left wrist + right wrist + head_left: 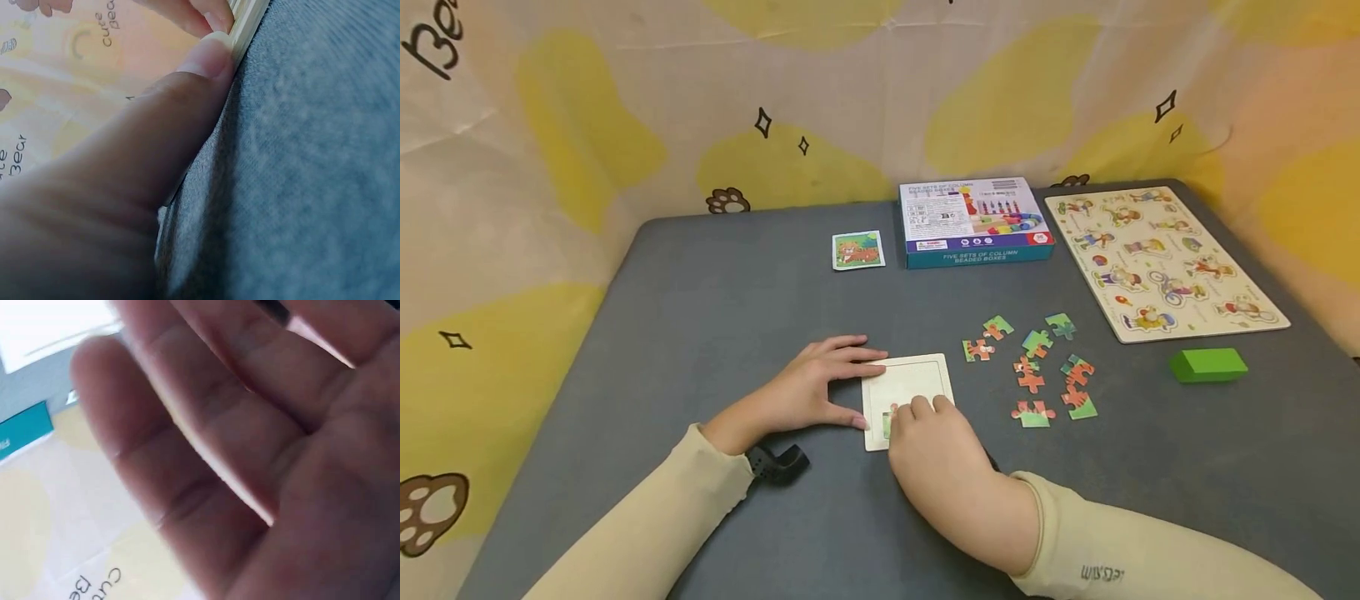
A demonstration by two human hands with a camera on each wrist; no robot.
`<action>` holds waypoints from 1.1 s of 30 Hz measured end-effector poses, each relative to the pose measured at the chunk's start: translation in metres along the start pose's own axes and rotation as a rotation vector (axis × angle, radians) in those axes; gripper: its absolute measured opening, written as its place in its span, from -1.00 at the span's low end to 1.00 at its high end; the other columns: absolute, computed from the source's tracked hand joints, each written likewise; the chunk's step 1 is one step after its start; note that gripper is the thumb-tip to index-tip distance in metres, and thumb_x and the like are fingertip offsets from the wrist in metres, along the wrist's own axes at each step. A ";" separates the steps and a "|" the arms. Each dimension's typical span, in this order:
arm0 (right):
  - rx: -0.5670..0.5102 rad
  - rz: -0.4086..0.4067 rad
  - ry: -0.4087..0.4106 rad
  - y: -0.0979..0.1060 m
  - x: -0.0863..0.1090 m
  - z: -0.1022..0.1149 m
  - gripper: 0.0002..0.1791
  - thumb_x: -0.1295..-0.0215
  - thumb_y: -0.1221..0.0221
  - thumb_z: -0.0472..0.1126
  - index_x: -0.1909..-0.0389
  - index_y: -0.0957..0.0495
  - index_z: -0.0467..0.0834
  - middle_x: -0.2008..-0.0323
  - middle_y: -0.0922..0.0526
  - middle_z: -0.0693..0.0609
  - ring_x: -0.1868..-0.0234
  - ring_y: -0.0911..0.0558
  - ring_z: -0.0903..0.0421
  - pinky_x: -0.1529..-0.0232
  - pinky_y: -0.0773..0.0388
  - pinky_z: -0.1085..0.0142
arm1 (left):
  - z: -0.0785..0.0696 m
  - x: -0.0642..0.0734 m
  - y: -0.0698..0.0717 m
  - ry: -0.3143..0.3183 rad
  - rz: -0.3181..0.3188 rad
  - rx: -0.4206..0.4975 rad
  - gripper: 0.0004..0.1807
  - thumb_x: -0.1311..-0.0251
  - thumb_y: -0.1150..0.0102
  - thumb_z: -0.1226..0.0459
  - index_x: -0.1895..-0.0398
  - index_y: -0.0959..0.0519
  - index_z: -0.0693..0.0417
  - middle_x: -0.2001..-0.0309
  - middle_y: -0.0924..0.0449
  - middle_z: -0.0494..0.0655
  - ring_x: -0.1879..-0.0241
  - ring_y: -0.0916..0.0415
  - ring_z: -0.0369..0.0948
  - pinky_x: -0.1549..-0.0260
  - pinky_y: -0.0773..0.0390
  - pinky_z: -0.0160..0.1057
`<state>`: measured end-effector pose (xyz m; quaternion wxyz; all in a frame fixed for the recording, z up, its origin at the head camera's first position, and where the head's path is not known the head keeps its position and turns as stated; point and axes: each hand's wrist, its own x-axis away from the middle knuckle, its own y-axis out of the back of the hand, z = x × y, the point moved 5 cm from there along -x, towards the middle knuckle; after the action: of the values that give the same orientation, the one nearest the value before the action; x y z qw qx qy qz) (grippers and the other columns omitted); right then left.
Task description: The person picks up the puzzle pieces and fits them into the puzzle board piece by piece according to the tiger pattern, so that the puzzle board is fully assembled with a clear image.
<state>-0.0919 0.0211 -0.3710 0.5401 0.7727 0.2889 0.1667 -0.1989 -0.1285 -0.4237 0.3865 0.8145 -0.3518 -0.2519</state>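
A cream puzzle tray [917,375] lies flat in front of me. My left hand [808,383] is spread at its left side, fingertips over the top-left corner and the thumb against the left edge. In the left wrist view, the thumb [175,106] meets the tray's pale edge. My right hand [936,467] bends over the tray's lower part, fingers curled down at a green and orange puzzle piece [887,425] in the lower-left corner. Its index finger and thumb tips are mostly hidden; the right wrist view shows other fingers [144,431] and the palm.
Several loose puzzle pieces [1032,414] lie right of the tray. Behind are a tiger picture card [858,250] and a bead-set box [977,254]. At the right stand a wooden peg-puzzle board [1150,275] and a green block [1208,365].
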 end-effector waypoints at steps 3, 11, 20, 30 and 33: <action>0.036 0.029 0.048 -0.002 0.005 0.010 -0.61 -0.36 -0.32 -0.07 -0.09 -0.71 -0.21 0.22 -0.65 0.00 0.24 -0.56 0.09 0.12 -0.57 0.21 | 0.000 0.000 -0.001 0.006 0.006 -0.005 -0.18 -0.03 -0.65 0.02 -0.42 -0.58 -0.05 -0.49 -0.42 -0.25 -0.57 -0.13 -0.04 -0.42 -0.10 0.30; 0.072 0.002 0.089 -0.005 0.007 0.013 -0.59 -0.34 -0.31 -0.06 -0.08 -0.69 -0.24 0.22 -0.59 -0.01 0.24 -0.50 0.10 0.18 -0.47 0.28 | -0.001 -0.003 -0.002 0.013 0.015 -0.008 -0.18 -0.03 -0.65 0.02 -0.42 -0.58 -0.06 -0.49 -0.42 -0.25 -0.57 -0.13 -0.04 -0.42 -0.09 0.30; -0.003 0.057 0.104 -0.004 0.001 0.007 -0.60 -0.36 -0.32 -0.03 -0.20 -0.69 0.05 -0.01 -0.63 0.05 0.15 -0.61 0.09 0.10 -0.53 0.22 | 0.002 -0.001 -0.001 0.018 0.002 -0.005 -0.19 -0.03 -0.66 0.03 -0.41 -0.59 -0.07 -0.49 -0.42 -0.27 -0.57 -0.13 -0.06 -0.42 -0.10 0.29; -0.166 0.166 0.102 -0.003 -0.008 -0.011 -0.59 -0.30 -0.41 -0.04 -0.17 -0.71 0.23 0.13 -0.65 0.06 0.25 -0.64 0.05 0.13 -0.58 0.18 | 0.003 -0.003 -0.002 0.011 0.011 -0.005 -0.19 -0.04 -0.64 0.00 -0.41 -0.59 -0.10 -0.49 -0.40 -0.31 -0.57 -0.11 -0.07 -0.41 -0.08 0.30; -0.271 0.160 0.128 0.002 -0.010 -0.024 -0.65 -0.33 -0.42 -0.02 -0.12 -0.73 0.24 0.17 -0.68 0.07 0.29 -0.66 0.06 0.17 -0.62 0.16 | 0.004 -0.002 -0.003 0.022 0.014 -0.003 -0.19 -0.04 -0.65 -0.01 -0.41 -0.59 -0.11 -0.49 -0.40 -0.33 -0.58 -0.11 -0.08 -0.42 -0.08 0.30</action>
<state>-0.1125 0.0319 -0.3604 0.6048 0.7011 0.2351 0.2957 -0.2019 -0.1278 -0.4283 0.3935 0.8140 -0.3530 -0.2406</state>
